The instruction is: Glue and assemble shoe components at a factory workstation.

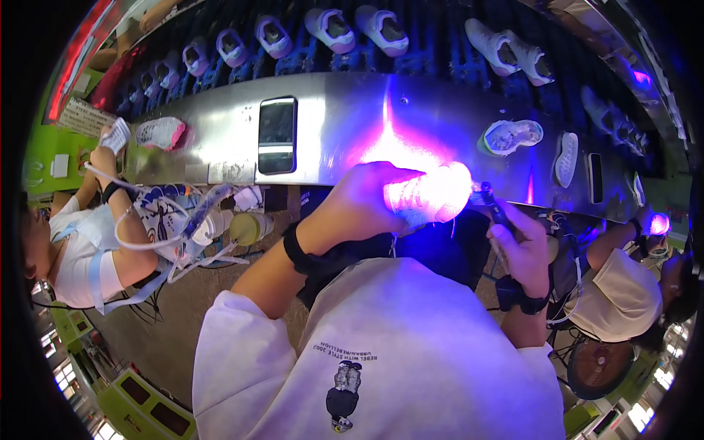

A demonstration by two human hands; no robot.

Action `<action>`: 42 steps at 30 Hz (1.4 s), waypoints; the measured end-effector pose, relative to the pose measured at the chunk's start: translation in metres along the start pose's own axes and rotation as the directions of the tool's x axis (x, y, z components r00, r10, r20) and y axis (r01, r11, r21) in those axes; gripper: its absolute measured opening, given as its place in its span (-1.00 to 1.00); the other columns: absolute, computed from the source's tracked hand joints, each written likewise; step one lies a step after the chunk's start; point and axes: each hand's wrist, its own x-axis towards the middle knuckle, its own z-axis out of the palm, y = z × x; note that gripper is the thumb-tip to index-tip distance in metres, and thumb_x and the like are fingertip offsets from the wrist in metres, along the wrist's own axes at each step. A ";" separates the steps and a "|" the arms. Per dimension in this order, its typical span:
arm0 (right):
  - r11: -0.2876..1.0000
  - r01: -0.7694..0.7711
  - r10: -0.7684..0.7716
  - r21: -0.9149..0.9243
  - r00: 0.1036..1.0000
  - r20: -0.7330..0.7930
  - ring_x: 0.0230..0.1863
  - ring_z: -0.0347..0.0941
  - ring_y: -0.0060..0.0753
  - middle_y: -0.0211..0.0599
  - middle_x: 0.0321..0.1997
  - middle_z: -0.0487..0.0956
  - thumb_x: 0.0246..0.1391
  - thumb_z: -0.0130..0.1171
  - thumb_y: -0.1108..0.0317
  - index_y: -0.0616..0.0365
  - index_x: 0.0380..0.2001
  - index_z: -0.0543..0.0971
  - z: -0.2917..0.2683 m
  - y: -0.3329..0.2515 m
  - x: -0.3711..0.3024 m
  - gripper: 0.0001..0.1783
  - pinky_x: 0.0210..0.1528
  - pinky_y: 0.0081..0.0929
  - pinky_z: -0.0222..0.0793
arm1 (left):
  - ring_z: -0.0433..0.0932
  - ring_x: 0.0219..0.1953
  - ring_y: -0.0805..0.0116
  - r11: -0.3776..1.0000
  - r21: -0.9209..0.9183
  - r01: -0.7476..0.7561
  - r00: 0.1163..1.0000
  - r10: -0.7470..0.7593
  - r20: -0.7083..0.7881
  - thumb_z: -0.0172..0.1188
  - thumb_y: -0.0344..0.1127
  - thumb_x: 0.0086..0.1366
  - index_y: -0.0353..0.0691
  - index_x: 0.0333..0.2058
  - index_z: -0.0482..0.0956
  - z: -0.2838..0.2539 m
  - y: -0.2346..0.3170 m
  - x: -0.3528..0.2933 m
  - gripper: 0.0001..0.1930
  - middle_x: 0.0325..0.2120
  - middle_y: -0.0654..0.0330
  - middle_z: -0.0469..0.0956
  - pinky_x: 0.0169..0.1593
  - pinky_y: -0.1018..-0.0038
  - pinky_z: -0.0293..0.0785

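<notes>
My left hand (370,198) is closed around a light-coloured shoe (411,202), held in front of me at the near edge of the metal ledge. Pink-violet light floods the shoe so brightly that most of its detail is washed out. Just to its right, my right hand (524,246) grips a small black torch (496,208), its tip pointing at the shoe's lit end. The fingers of this hand are wrapped round the torch body. Violet glare spreads over the ledge behind the shoe and onto my shirt.
On the metal ledge (220,103) lie a dark phone (277,136), a pink-edged sole (161,133), a pale shoe piece (512,137), another sole (565,159) and a second phone (595,177). Beyond runs a conveyor carrying several shoes (330,31). Co-workers (110,249) sit on both sides.
</notes>
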 end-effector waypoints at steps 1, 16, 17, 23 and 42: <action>1.000 0.006 -0.006 0.003 1.000 -0.015 -0.23 0.54 -0.53 -0.33 -0.18 0.66 0.15 0.28 0.53 0.22 0.21 0.55 -0.003 0.001 0.001 -0.48 -0.08 -0.56 0.46 | 0.61 0.05 0.23 1.000 0.006 -0.011 1.000 0.011 0.011 0.59 -0.40 -0.19 -0.25 0.12 0.61 0.002 0.004 0.002 -0.23 -0.03 0.09 0.66 0.18 0.35 0.50; 0.994 0.111 -0.109 -0.026 0.993 0.050 -0.33 0.48 -0.59 -0.42 -0.28 0.59 0.17 0.27 0.55 0.20 0.21 0.56 -0.024 -0.007 0.027 -0.50 -0.18 -0.57 0.43 | 0.66 -0.13 0.38 0.948 -0.147 0.282 0.957 -0.266 0.120 0.60 -0.41 -0.09 -0.47 0.16 0.50 0.025 0.020 0.023 -0.22 -0.08 0.06 0.66 0.00 0.39 0.60; 0.996 0.092 -0.091 -0.015 0.993 0.069 -0.31 0.48 -0.58 -0.41 -0.26 0.60 0.19 0.26 0.54 0.22 0.22 0.55 -0.026 -0.004 0.026 -0.50 -0.18 -0.56 0.44 | 0.65 -0.11 0.40 0.960 -0.167 0.224 0.970 -0.203 0.132 0.59 -0.41 -0.07 -0.43 0.13 0.54 0.025 0.019 0.024 -0.27 -0.08 0.11 0.67 0.03 0.40 0.58; 0.998 0.030 -0.025 -0.047 0.993 0.118 -0.30 0.49 -0.59 -0.41 -0.27 0.60 0.20 0.25 0.53 0.22 0.23 0.54 -0.019 0.000 0.020 -0.49 -0.16 -0.56 0.45 | 0.61 -0.09 0.50 0.915 -0.336 0.224 0.974 -0.194 0.120 0.57 -0.36 0.05 -0.30 0.00 0.65 0.028 0.010 0.018 -0.50 -0.14 0.25 0.68 0.03 0.43 0.55; 0.999 -0.007 0.009 -0.037 0.999 0.048 -0.25 0.50 -0.62 -0.40 -0.19 0.67 0.20 0.29 0.45 0.16 0.20 0.58 0.012 -0.002 0.018 -0.52 -0.11 -0.57 0.46 | 0.62 -0.27 0.53 0.787 -0.502 0.359 0.919 -0.393 0.041 0.45 -0.25 0.22 -0.39 -0.09 0.63 0.020 0.018 0.003 -0.62 -0.28 0.25 0.68 -0.16 0.56 0.54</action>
